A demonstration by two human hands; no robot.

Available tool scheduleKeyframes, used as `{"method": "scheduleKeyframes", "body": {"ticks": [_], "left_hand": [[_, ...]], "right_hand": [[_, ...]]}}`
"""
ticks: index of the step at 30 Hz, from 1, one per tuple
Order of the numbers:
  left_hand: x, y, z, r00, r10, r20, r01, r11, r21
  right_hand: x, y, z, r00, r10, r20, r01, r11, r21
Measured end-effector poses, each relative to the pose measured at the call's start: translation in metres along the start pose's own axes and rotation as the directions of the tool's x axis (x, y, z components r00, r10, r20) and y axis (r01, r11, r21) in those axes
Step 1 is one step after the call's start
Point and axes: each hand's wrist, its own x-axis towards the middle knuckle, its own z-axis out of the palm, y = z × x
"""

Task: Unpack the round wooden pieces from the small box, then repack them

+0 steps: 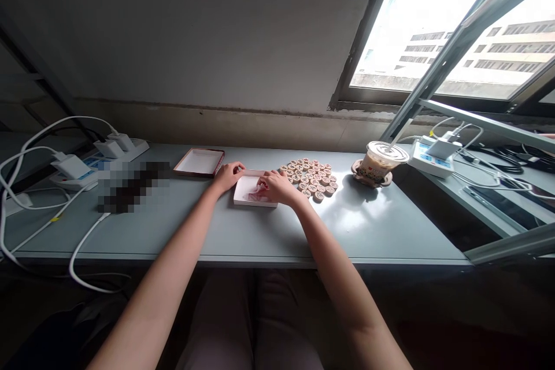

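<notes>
Box flat, long axis running away

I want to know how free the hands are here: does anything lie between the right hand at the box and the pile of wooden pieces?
Nothing visible does. The right hand rests at the box, and the wooden pieces lie just right of it on bare table.

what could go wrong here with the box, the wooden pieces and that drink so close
1. The round wooden game pieces lie loose in a cluster touching the right hand; a sweep of the wrist may scatter them.
2. The lidded plastic cup of milky drink stands just beyond the pieces; a reach that way might tip it.
3. The left hand only steadies the edge of the shallow white box, so it may slide.
</notes>
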Motion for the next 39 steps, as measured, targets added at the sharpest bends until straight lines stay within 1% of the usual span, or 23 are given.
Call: {"method": "scheduleKeyframes", "body": {"ticks": [2,3,5,6,7,8,10,11,13,14,15,16,18,21,23,25,27,29,30,32,34,36,39], "left_hand": [[0.0,-0.001,0.0,1.0,-0.008,0.002,0.008,1.0,0.015],[0.001,-0.001,-0.001,1.0,-0.013,0.002,0.013,1.0,0.027],[0.002,-0.002,-0.002,1.0,-0.028,-0.007,0.028,0.998,0.057],[0.002,-0.003,-0.002,0.999,-0.034,-0.015,0.035,0.997,0.07],[0.002,-0.003,-0.003,0.999,-0.035,-0.022,0.037,0.996,0.082],[0.002,-0.004,-0.003,0.999,-0.034,-0.028,0.036,0.995,0.096],[0.003,-0.004,-0.003,0.999,-0.022,-0.037,0.027,0.992,0.127],[0.003,-0.005,-0.003,0.999,-0.015,-0.039,0.02,0.99,0.142],[0.003,-0.005,-0.001,0.999,-0.008,-0.041,0.015,0.986,0.167],[0.003,-0.005,0.0,0.999,-0.009,-0.043,0.016,0.985,0.173],[0.004,-0.005,0.001,0.999,-0.007,-0.049,0.015,0.984,0.177],[0.004,-0.005,0.001,0.998,0.004,-0.062,0.007,0.984,0.18],[0.005,-0.005,0.002,0.991,0.063,-0.118,-0.04,0.981,0.189],[0.004,-0.002,0.0,0.955,0.183,-0.235,-0.135,0.969,0.207],[0.002,0.002,-0.003,0.93,0.227,-0.288,-0.168,0.962,0.216],[0.001,0.007,-0.007,0.909,0.265,-0.323,-0.198,0.954,0.227],[0.0,0.011,-0.009,0.886,0.307,-0.348,-0.23,0.942,0.244],[-0.001,0.014,-0.011,0.869,0.339,-0.36,-0.255,0.931,0.262],[-0.001,0.015,-0.012,0.865,0.351,-0.358,-0.264,0.926,0.27],[-0.001,0.017,-0.013,0.862,0.37,-0.348,-0.28,0.918,0.282],[-0.002,0.02,-0.013,0.86,0.386,-0.334,-0.298,0.911,0.286],[-0.002,0.023,-0.013,0.86,0.383,-0.339,-0.302,0.915,0.269],[-0.004,0.026,-0.014,0.881,0.352,-0.317,-0.286,0.929,0.236]], "right_hand": [[0.0,0.002,-0.004,0.997,-0.012,-0.081,0.012,1.0,0.01],[-0.001,0.004,-0.007,0.991,-0.016,-0.134,0.022,0.999,0.045],[-0.005,0.01,-0.017,0.973,-0.002,-0.229,0.045,0.982,0.185],[-0.009,0.014,-0.022,0.968,0.018,-0.252,0.053,0.961,0.273],[-0.015,0.019,-0.028,0.966,0.043,-0.255,0.052,0.932,0.358],[-0.022,0.023,-0.033,0.972,0.062,-0.227,0.045,0.899,0.436],[-0.038,0.032,-0.04,0.987,0.068,-0.145,0.017,0.857,0.515],[-0.047,0.036,-0.041,0.996,0.036,-0.081,0.012,0.85,0.527],[-0.063,0.042,-0.039,0.999,-0.015,0.049,-0.011,0.869,0.494],[-0.071,0.044,-0.036,0.995,-0.014,0.096,-0.032,0.891,0.454],[-0.078,0.045,-0.033,0.993,0.011,0.119,-0.057,0.916,0.397],[-0.084,0.045,-0.031,0.993,0.048,0.11,-0.082,0.94,0.33],[-0.097,0.045,-0.027,0.994,0.112,0.02,-0.114,0.974,0.196],[-0.114,0.039,-0.03,0.975,0.157,-0.156,-0.152,0.988,0.04],[-0.125,0.033,-0.034,0.953,0.207,-0.219,-0.219,0.975,-0.03],[-0.133,0.027,-0.035,0.938,0.27,-0.216,-0.294,0.952,-0.085],[-0.138,0.023,-0.033,0.934,0.322,-0.155,-0.341,0.933,-0.114],[-0.14,0.022,-0.029,0.934,0.345,-0.088,-0.353,0.932,-0.085],[-0.139,0.023,-0.027,0.942,0.331,-0.062,-0.334,0.942,-0.044],[-0.135,0.026,-0.024,0.971,0.238,-0.011,-0.236,0.968,0.09],[-0.127,0.03,-0.025,0.994,0.108,0.028,-0.112,0.965,0.238],[-0.111,0.032,-0.032,0.999,0.037,0.01,-0.038,0.943,0.331],[-0.074,0.031,-0.05,0.996,0.024,-0.088,0.011,0.923,0.386]]}}
